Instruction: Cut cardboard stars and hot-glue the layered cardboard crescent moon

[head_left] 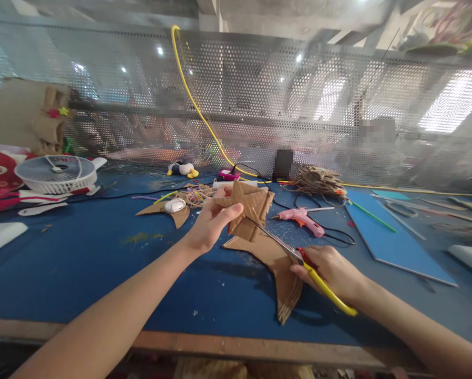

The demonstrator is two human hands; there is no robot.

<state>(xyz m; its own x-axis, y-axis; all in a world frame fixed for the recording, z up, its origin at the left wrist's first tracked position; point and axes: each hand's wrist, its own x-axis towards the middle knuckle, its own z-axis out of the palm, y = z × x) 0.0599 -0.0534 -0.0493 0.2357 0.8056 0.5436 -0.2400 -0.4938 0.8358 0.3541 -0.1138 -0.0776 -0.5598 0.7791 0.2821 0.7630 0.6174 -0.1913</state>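
Note:
My left hand (211, 221) pinches a folded brown cardboard piece (252, 202) above the table, thumb on its front face. My right hand (333, 271) is wrapped round the red and yellow handles of a pair of scissors (285, 246), whose blades point up and left to the lower edge of the piece. Whether the blades cut into it cannot be made out. Beneath lies a curved stack of cardboard (277, 263) on the blue table (173, 295). Just behind the right hand rests a pink glue gun (303, 218).
A blue board (394, 237) with a green stick lies at the right. A white fan (58, 173) is at the far left. Behind stand a string bundle (318, 180), a white mouse-like object (175, 205) and a perforated metal screen (236, 95) with a yellow hose (196, 105).

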